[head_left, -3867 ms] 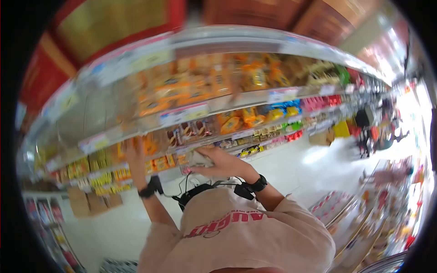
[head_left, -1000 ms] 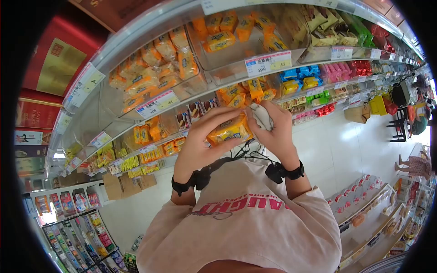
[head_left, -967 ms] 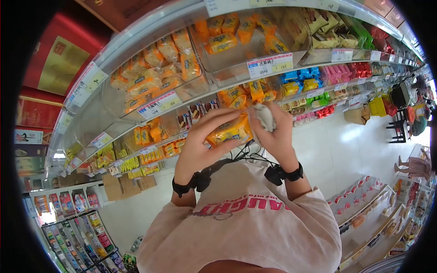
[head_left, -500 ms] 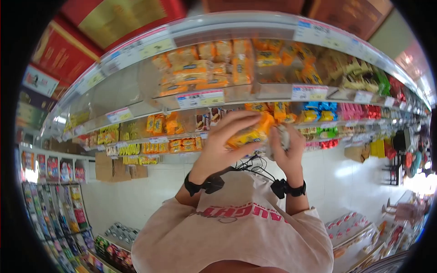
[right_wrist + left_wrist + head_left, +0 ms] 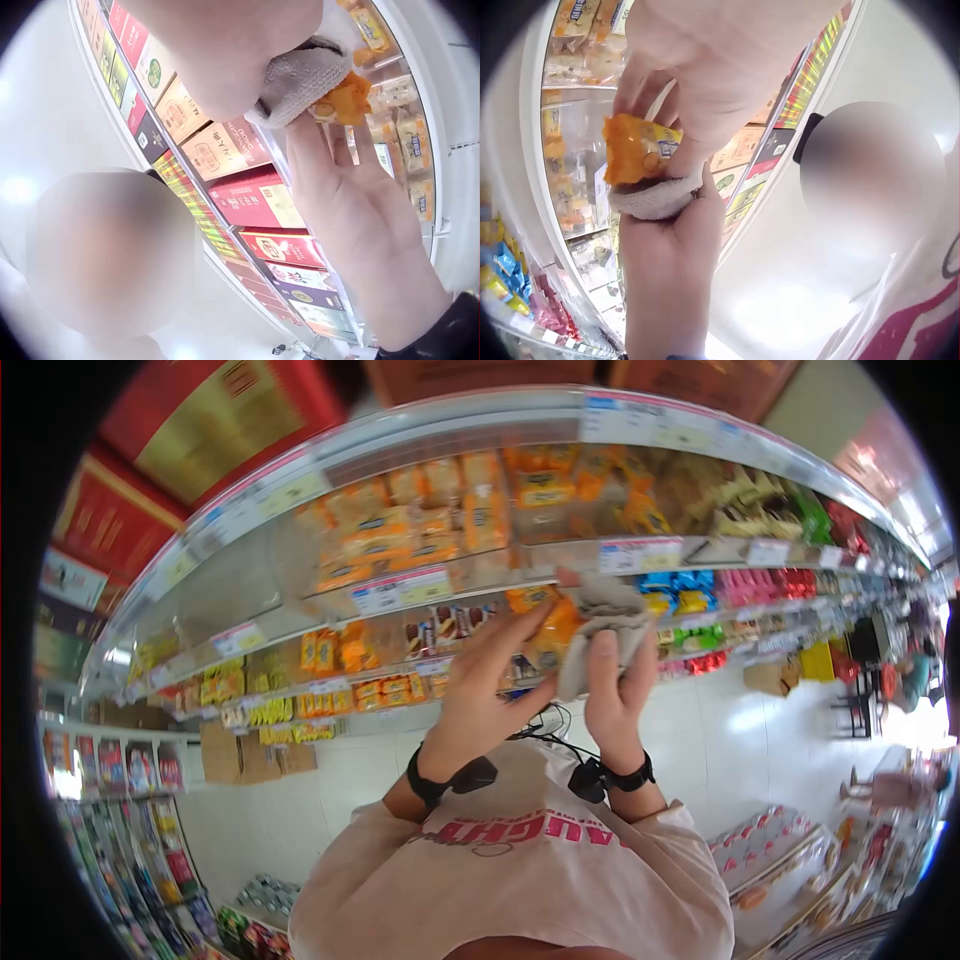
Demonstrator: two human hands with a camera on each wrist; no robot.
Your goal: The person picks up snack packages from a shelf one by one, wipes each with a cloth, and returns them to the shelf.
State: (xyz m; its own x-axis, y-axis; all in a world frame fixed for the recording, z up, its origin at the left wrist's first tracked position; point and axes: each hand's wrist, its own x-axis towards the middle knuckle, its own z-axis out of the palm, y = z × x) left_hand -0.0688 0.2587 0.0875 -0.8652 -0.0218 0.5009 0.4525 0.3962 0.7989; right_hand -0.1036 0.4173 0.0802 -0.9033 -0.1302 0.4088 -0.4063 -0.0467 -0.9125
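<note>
My left hand [image 5: 480,685] grips an orange and yellow snack packet [image 5: 560,628] in front of the shelves, fingers over its far side and thumb on the near side. In my right hand [image 5: 615,695] is a grey cloth [image 5: 608,610], pinched under the thumb and laid against the packet's right end. The left wrist view shows the packet's crinkled orange end [image 5: 622,154] sticking out above the folded cloth [image 5: 656,199]. In the right wrist view the cloth [image 5: 300,84] wraps close to the packet [image 5: 346,101], whose other part is hidden by the hands.
Clear bins of orange-wrapped snacks [image 5: 385,545] fill the shelf ahead, with price tags [image 5: 400,590] along its edge. Blue packets [image 5: 690,585] lie further right. Red gift boxes [image 5: 215,420] stand on top. A cardboard box [image 5: 240,752] sits on the floor at left.
Earlier my left hand was down at the shelf without a visible packet; then both hands came together over the orange packet. The bunched cloth has since spread over the packet's right end.
</note>
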